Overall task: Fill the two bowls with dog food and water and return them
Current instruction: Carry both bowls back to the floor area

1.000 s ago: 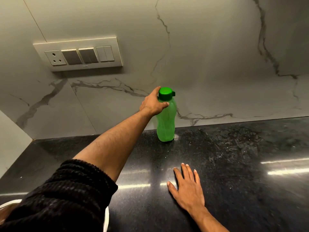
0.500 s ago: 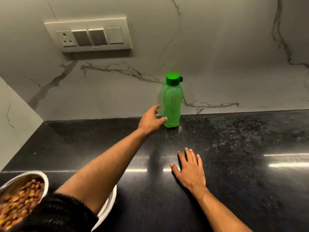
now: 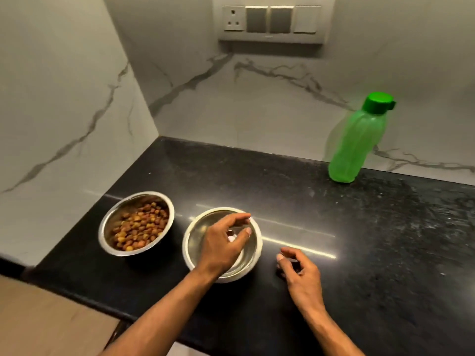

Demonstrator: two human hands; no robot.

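Here two steel bowls stand side by side, not touching, on a black counter (image 3: 359,253) that runs into a corner of marble-patterned wall (image 3: 64,98). The food bowl (image 3: 137,223), on the left, holds brown kibble (image 3: 140,228). The second bowl (image 3: 222,244), to its right, shows a shiny inside; whether it holds water cannot be told. The left hand (image 3: 223,244) hangs over this bowl, fingers loosely bent and parted, gripping nothing; contact with the rim cannot be told. The right hand (image 3: 298,271) is just right of the bowl, low over the counter, fingers relaxed and curled, empty. A capped green bottle (image 3: 357,142) stands upright at the back, against the wall, well apart from both hands. A switch plate (image 3: 270,20) sits on the wall above.
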